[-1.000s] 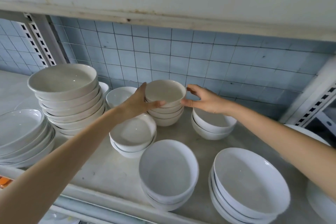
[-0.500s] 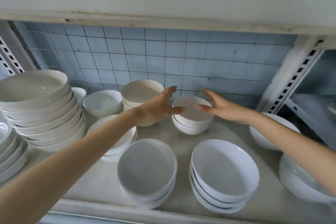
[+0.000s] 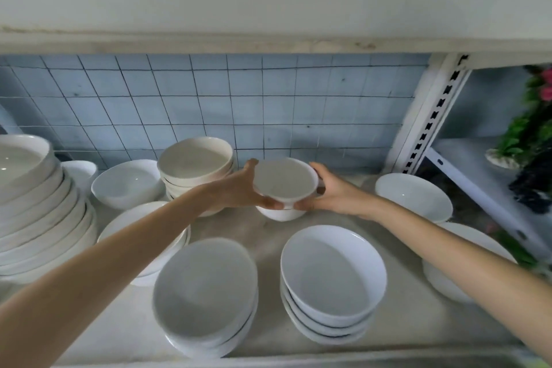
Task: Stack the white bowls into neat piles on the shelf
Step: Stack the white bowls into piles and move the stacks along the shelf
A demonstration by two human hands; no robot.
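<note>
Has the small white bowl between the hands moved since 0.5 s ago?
Yes. The small white bowl rose off the lower white bowl, which sits on the shelf.

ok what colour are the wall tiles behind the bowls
The wall tiles are pale blue with dark grout lines, clearest in the head view.

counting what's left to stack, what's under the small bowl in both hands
One more white bowl sits on the shelf beneath the held bowl. Its rim and inside are covered.

left hand [image 3: 239, 192], right hand [image 3: 337, 193] — two; held bowl [image 3: 283, 178] — one; plant [image 3: 528, 134], one
</note>
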